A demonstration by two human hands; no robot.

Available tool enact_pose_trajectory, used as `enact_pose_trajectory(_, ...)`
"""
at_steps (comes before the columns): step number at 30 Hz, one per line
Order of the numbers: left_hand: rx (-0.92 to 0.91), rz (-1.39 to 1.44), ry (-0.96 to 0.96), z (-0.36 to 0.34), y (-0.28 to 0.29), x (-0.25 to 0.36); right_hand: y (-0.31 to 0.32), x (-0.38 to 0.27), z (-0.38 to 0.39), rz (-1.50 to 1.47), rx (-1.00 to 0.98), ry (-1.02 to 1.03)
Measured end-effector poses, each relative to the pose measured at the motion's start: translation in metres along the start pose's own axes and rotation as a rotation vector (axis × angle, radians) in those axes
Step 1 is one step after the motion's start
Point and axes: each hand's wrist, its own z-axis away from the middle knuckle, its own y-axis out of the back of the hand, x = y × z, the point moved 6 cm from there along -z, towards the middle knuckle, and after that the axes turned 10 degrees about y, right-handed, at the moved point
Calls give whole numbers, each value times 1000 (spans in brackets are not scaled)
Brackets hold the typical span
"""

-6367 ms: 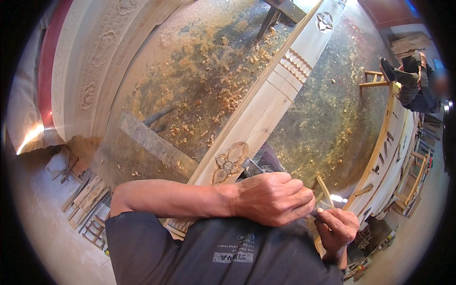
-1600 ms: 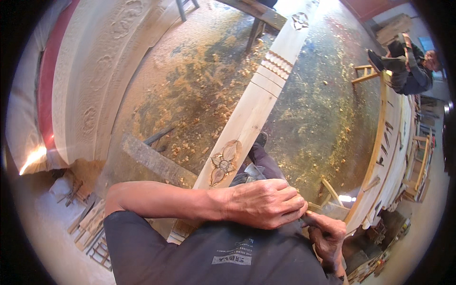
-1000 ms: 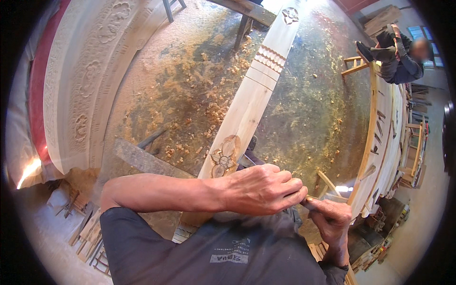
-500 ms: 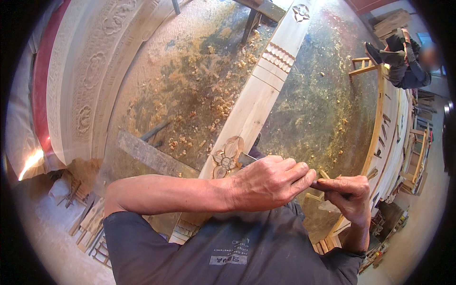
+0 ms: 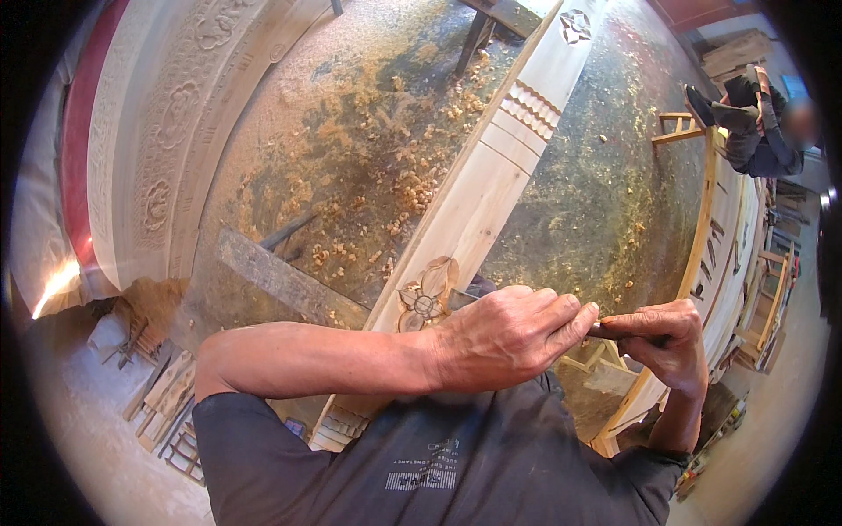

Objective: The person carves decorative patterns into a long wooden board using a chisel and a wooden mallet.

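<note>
A long pale wooden beam [image 5: 493,188] runs diagonally below me. Petals are cut into it as a carved flower [image 5: 426,303], and bands of scalloped grooves lie further along. Both my hands are closed on one carving chisel [image 5: 462,296], held almost sideways above the beam. My left hand [image 5: 517,337] wraps around its shaft, hiding most of it. The blade shows past that hand, with its tip beside the flower's right petals; I cannot tell whether it touches the wood. At the other end my right hand [image 5: 662,337] grips the handle, thumb and fingers around it.
Wood shavings [image 5: 417,188] litter the stained floor. A carved pale panel [image 5: 167,131] stands at the left, near a grey board [image 5: 289,276]. On the right, a bench [image 5: 715,228] holds several hand tools. Another person [image 5: 759,123] sits at the far right.
Both hands have shifted slightly right with the chisel, and its blade now shows a narrower face. The view has moved a little, so the beam and flower appear further right.
</note>
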Motion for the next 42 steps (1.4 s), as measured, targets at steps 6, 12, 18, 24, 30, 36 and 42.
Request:
enact_pose_trajectory(6, 33, -21, 37, -4, -2, -2, 6, 9, -9, -85, -18, 38)
enact_pose_trajectory(12, 25, -77, 72, -7, -4, -6, 6, 12, -17, -46, -45, 19)
enact_pose_trajectory(18, 44, -95, -6, -6, -2, -1, 12, 1, -7, 34, -82, 27)
enact_pose_trajectory(24, 51, -93, -21, -7, -3, 1, 7, 2, -5, -38, 8, 49)
enact_pose_trajectory(30, 25, -89, -4, -7, -5, 0, 8, 4, -6, -53, -11, 22)
enact_pose_trajectory(36, 26, -94, -4, -7, -6, -1, 6, 0, -9, -45, -5, -8)
enact_pose_trajectory(42, 23, -97, 12, -5, -9, -2, -4, 1, -5, -48, 12, -79)
